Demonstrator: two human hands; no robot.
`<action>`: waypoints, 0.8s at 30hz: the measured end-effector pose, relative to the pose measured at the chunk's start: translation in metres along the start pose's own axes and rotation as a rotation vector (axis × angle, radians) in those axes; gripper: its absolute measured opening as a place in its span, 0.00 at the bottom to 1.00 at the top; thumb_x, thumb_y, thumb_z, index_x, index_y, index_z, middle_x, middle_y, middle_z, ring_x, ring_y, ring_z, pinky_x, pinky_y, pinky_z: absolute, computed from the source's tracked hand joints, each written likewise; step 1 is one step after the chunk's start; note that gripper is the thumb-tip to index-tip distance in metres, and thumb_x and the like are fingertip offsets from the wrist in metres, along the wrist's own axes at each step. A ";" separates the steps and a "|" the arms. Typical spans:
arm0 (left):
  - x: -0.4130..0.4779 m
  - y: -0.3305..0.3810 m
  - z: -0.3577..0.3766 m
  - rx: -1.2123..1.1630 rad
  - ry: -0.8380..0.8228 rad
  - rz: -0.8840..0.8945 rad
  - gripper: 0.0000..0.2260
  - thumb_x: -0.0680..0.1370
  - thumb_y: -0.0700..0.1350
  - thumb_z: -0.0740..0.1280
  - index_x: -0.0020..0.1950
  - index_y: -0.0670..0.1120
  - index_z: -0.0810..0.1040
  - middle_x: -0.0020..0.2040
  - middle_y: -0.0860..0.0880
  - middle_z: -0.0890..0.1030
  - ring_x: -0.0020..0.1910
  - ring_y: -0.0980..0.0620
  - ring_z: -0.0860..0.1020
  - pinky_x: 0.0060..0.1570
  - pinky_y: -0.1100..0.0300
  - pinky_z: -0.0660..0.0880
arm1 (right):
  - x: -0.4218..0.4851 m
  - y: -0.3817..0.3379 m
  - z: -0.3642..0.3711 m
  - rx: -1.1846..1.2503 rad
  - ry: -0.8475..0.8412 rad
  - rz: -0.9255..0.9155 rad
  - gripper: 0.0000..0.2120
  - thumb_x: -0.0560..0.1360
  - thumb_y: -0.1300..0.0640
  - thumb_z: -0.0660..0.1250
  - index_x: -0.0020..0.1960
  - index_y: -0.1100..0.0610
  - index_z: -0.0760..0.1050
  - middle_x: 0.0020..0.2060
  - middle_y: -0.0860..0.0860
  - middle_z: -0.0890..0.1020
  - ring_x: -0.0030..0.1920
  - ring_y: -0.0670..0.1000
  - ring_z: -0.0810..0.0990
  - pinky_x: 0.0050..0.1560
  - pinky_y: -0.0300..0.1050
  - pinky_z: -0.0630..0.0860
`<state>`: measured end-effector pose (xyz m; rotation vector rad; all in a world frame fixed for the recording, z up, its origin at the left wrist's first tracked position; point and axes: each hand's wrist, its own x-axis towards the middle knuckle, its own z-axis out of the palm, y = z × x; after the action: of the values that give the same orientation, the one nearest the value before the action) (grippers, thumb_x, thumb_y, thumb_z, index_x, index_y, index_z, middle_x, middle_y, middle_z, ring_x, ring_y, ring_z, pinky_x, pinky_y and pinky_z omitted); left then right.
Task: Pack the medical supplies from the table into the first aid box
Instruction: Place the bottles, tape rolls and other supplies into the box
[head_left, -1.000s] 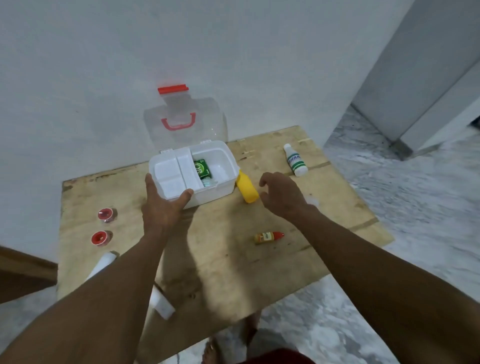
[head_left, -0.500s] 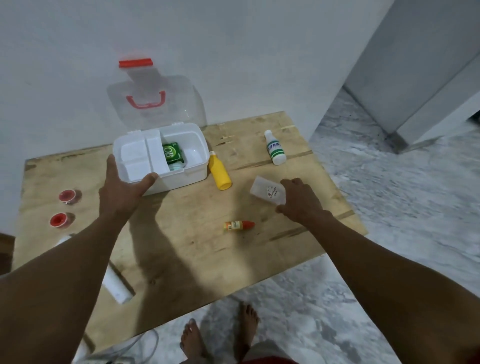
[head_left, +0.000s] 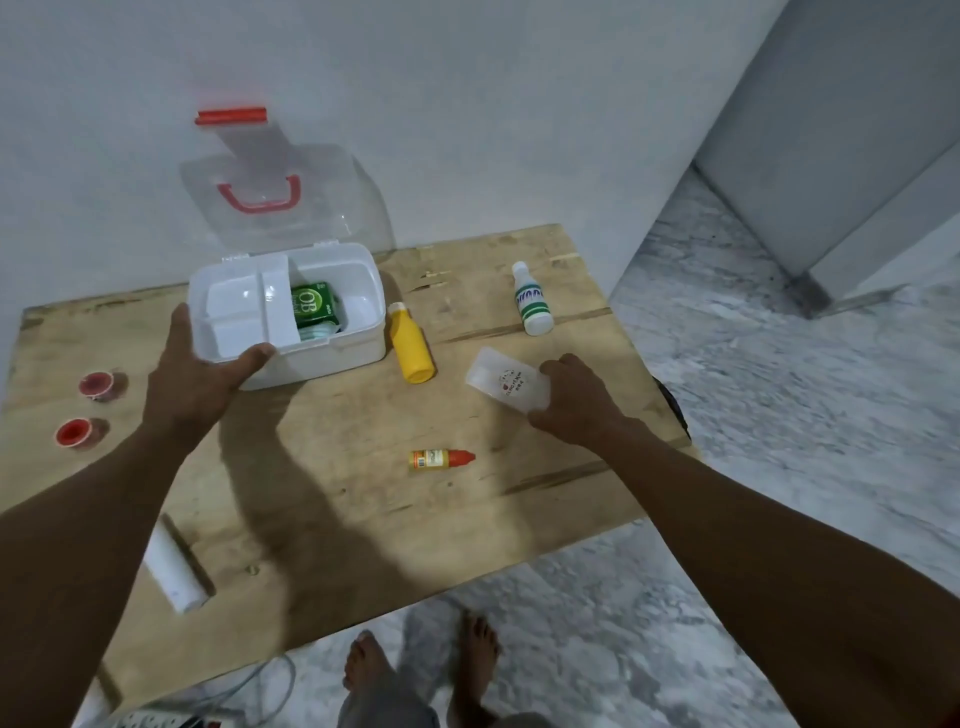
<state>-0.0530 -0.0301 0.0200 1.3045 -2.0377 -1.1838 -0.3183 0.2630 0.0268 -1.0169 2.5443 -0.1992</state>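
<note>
The white first aid box (head_left: 332, 353) stands open at the back left of the wooden table (head_left: 337, 519), its clear lid (head_left: 291, 202) leaning on the wall. Inside lie a white tray and a green packet (head_left: 313, 306). My left hand (head_left: 202, 369) grips the box's front left corner. My right hand (head_left: 582, 400) holds a translucent white packet (head_left: 506, 384) just above the table's right side. A yellow bottle (head_left: 410, 343) lies beside the box, a white bottle with green stripes (head_left: 531, 299) lies further right, and a small orange dropper bottle (head_left: 441, 460) lies at the middle.
Two red-capped little pots (head_left: 96, 385) (head_left: 74, 432) sit at the left edge. A white roll (head_left: 174, 569) lies near the front left. The table's right and front edges drop to a marble floor, where my bare feet (head_left: 415, 670) stand. A cable (head_left: 249, 696) lies below.
My right hand went from near the yellow bottle to the right side of the table and took hold of the translucent packet. My left hand stayed on the box. The camera tilted down.
</note>
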 end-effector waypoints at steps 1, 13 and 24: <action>-0.001 0.001 0.000 -0.001 0.003 -0.002 0.38 0.65 0.65 0.74 0.71 0.58 0.63 0.66 0.48 0.74 0.62 0.40 0.74 0.56 0.36 0.76 | 0.001 -0.004 -0.006 0.013 0.014 -0.014 0.27 0.70 0.51 0.75 0.64 0.62 0.73 0.59 0.57 0.73 0.56 0.59 0.76 0.51 0.45 0.71; -0.005 0.002 -0.001 -0.050 0.006 -0.001 0.37 0.70 0.55 0.77 0.74 0.57 0.62 0.62 0.55 0.76 0.59 0.47 0.76 0.55 0.53 0.72 | 0.046 -0.129 -0.079 -0.084 0.065 -0.254 0.26 0.59 0.45 0.66 0.51 0.60 0.77 0.44 0.53 0.70 0.50 0.57 0.75 0.42 0.41 0.63; 0.001 -0.004 -0.008 -0.076 -0.048 0.019 0.39 0.67 0.57 0.75 0.74 0.57 0.61 0.59 0.53 0.78 0.56 0.46 0.77 0.49 0.56 0.72 | 0.098 -0.216 -0.067 -0.324 -0.001 -0.263 0.14 0.67 0.60 0.75 0.45 0.58 0.70 0.53 0.57 0.74 0.47 0.58 0.76 0.43 0.46 0.73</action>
<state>-0.0456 -0.0353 0.0211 1.2297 -2.0135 -1.2834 -0.2738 0.0379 0.1168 -1.4731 2.4844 0.1493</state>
